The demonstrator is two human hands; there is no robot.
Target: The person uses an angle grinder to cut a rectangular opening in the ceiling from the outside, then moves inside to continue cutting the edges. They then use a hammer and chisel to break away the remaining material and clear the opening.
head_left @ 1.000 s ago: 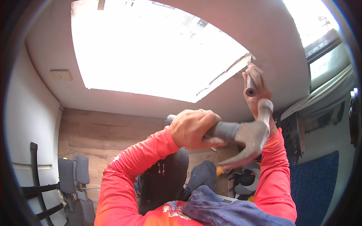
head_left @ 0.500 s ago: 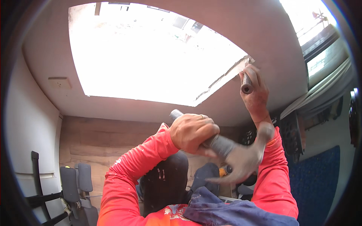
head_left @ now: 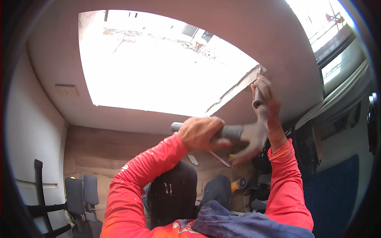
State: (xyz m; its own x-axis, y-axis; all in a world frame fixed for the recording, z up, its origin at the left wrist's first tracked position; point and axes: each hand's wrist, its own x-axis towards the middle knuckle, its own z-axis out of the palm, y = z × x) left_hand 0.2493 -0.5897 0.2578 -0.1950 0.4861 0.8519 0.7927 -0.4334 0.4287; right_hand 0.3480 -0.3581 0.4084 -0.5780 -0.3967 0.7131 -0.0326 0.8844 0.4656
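My left hand (head_left: 200, 133) is closed on a hammer (head_left: 233, 133) with a dark grip; its metal claw head is blurred, raised beside the chisel's struck end. My right hand (head_left: 269, 94) is closed on a metal chisel (head_left: 258, 95), held with its far end at the rough, chipped right edge (head_left: 238, 87) of a bright rectangular opening in the pale wall (head_left: 139, 118). The chisel's tip is too small to make out clearly. Both my forearms are in red sleeves.
A socket plate (head_left: 66, 90) is left of the opening, a window (head_left: 329, 39) and curtain (head_left: 317, 111) right. A yellow power tool (head_left: 238, 184) lies on the wooden floor (head_left: 111, 146) beyond my knees, grey padded pieces (head_left: 73, 194) at left, a blue panel (head_left: 333, 186) at right.
The blurred hammer head has swung upward and a little left, toward the chisel's end. My right hand and chisel sit slightly lower in the picture, as does the whole opening.
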